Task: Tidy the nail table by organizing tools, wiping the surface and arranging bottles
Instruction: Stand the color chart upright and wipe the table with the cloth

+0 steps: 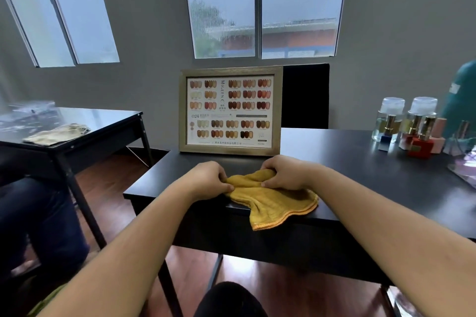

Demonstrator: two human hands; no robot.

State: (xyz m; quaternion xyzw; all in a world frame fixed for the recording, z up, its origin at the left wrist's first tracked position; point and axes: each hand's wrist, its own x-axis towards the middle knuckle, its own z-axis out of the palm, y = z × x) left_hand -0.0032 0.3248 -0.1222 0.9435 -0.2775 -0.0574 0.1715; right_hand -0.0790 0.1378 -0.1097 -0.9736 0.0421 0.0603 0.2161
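Observation:
A yellow cloth [273,203] lies on the near left part of the black nail table [347,170], one corner hanging over the front edge. My left hand [208,177] pinches the cloth's left end. My right hand [286,172] grips its bunched upper edge. A framed nail colour chart [230,110] stands upright just behind my hands. At the table's far right stand two clear dispenser bottles [389,121] and several small polish bottles [422,144], red, pink and blue.
A black chair back [306,95] stands behind the table. A second black table [77,131] on the left carries a beige cloth [56,134]. A person in dark trousers [33,213] sits at far left. A teal shape [461,100] is at the right edge.

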